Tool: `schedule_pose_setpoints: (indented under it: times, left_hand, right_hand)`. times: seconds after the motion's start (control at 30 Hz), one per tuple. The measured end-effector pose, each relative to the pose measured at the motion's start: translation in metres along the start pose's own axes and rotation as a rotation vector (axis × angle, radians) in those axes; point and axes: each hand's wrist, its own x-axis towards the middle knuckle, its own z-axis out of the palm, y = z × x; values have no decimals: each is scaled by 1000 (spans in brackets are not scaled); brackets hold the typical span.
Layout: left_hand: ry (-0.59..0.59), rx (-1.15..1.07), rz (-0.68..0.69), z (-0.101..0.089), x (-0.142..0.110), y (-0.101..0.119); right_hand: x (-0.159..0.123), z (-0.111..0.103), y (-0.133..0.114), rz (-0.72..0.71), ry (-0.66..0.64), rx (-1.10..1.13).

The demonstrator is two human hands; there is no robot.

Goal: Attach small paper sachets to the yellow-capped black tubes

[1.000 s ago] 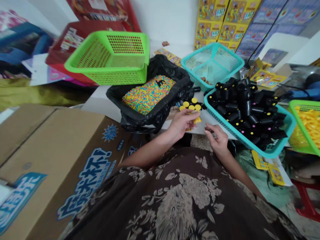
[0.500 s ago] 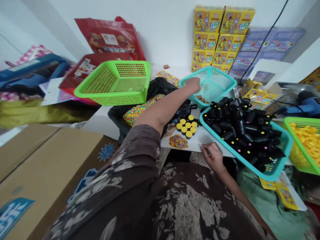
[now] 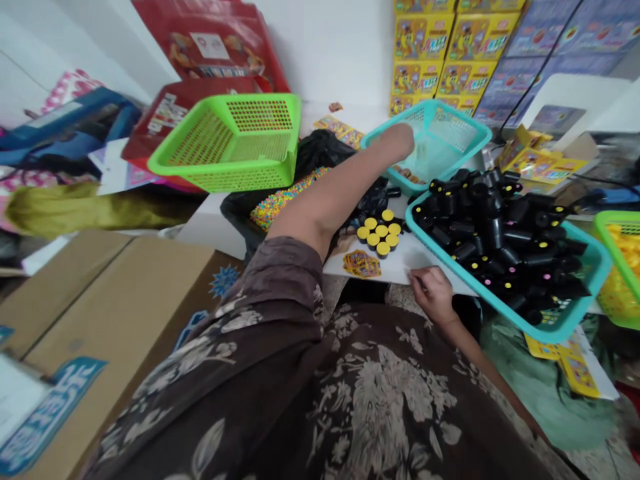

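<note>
My left arm stretches across the table, and my left hand [image 3: 397,141] is over the near left part of a turquoise basket [image 3: 473,143]. Its fingers point away and are hidden behind the back of the hand. Small brown pieces [image 3: 409,175] lie in that basket just below it. At the table's front edge rests my right hand [image 3: 433,290], its fingers curled in; whatever may be inside them is hidden. Left of it are a cluster of black pieces with yellow round tops [image 3: 381,231] and a spread of small printed packets or cards [image 3: 361,264].
A second turquoise basket [image 3: 505,303], heaped with black canisters [image 3: 493,230], stands at right. Colourful beads [image 3: 270,208] fill a black bag beneath my left forearm. A green basket [image 3: 225,180] is at left, a cardboard box [image 3: 125,313] below it. Yellow boxes [image 3: 423,40] are stacked behind.
My left hand has gone slightly deeper over the turquoise basket, and its fingers have dropped from sight. The right hand stays curled at the table edge. The whole view has shifted a little.
</note>
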Motion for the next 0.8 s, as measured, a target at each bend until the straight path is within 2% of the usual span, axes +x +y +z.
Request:
schedule_pose_setpoints:
  times: [0.1,0.2,0.3,0.37,0.43,0.53,0.63,0.73,0.8]
  left_hand:
    - [100,-18,-43,-20,-31,13]
    - [272,-208,44,-23,-107,20]
    - [406,-458,28,8,-208,11]
    - [451,-532,-90,39,-266,-1]
    - [405,-524,-240,67,-306,-12]
    - [253,-396,-404,87,-329,-24]
    - [135,-315,-413,88,-326,-28]
    - [106,-339,-385,87,-320,-30]
    - [132,-379,-370,90,-319,-33]
  right_hand:
    - [1,-2,0,60,-12,26]
    - [4,-2,0,130,-14,46]
    - [12,0,-4,179,-38,18]
    - [20,5,-10,186,-59,-14]
    - [31,13,-17,181,-86,-61]
    - [49,32,-27,180,-160,-183]
    - [62,50,-33,191,-220,-308]
    - [66,58,-33,195,-215,-359]
    - [63,56,-30,189,-176,-353]
